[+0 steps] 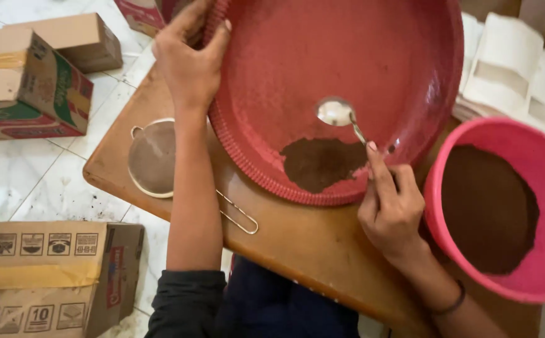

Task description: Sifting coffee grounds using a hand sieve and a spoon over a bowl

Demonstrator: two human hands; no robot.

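Sieve [152, 156] half hidden behind forearm.

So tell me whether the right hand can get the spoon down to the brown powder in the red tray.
Probably yes: the right hand holds the spoon just above the brown powder in the red tray, with nothing between them.

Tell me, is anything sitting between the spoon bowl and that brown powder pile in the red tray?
Nothing visible. The spoon in the right hand sits above the powder pile, with only bare red tray between them.
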